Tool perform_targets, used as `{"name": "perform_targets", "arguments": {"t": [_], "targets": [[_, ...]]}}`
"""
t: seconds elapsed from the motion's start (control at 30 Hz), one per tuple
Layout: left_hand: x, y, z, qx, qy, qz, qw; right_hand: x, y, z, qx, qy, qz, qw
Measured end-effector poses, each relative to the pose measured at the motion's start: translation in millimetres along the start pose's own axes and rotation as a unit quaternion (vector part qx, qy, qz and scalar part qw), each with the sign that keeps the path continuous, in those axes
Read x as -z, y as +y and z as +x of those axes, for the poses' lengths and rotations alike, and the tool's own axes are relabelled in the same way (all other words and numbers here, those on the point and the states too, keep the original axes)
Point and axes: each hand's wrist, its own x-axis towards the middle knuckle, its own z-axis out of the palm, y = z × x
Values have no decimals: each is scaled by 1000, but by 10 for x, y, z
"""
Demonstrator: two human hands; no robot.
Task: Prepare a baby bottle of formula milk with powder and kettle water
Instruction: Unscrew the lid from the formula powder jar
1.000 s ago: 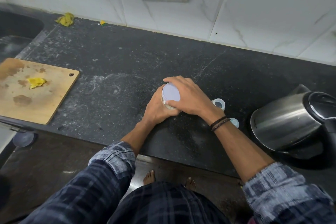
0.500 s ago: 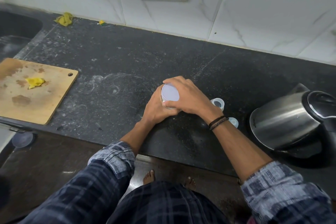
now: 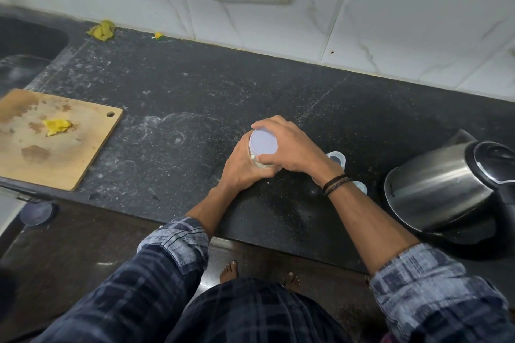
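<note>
1. The left hand (image 3: 245,168) was wrapped round the body of the jar (image 3: 258,165), just right of the frame's centre, fingers curled tight. The right hand (image 3: 291,147) clasped the pale lid (image 3: 263,142) from above, thumb and fingers round its rim.
2. Over the last second neither grip had visibly shifted and the lid still sat on the jar; any twist was too slight to see. The opening looked under way but not done, so the powder step still lay ahead.
3. The jar stood on the dark surface (image 3: 195,86), something pale showing through its wall.
4. Beside the right wrist lay two small clear pieces (image 3: 337,158), partly hidden; whether they were bottle parts I could not tell.
5. The steel kettle (image 3: 446,186) sat at the right edge, lid down, untouched.
6. A cutting board (image 3: 72,153) lay at the left edge.
</note>
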Motion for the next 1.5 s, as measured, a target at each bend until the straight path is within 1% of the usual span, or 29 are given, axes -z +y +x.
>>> {"name": "perform_targets", "arguments": {"t": [0.17,0.37,0.57,0.77,0.87,1.03,1.23,1.5], "targets": [[-8,-20,24,-6,-2,5,1000,-3,6,-1,4,10,12,1000],[8,-37,9,12,-3,0,1000,39,34,-31,3,37,24,999],[32,20,-32,12,2,3,1000,91,103,-211,-8,107,83,991],[59,77,-55,-18,-1,8,1000,19,189,-495,8,177,113,978],[61,81,-55,-19,-7,5,1000,-115,239,-682,23,210,110,971],[41,57,-38,-24,1,22,999,-357,351,-942,23,241,114,963],[51,74,-49,-26,8,28,999,-657,516,-1176,7,255,123,959],[30,-5,-35,-11,-2,19,1000,-990,661,-1301,-25,266,130,955]]}}
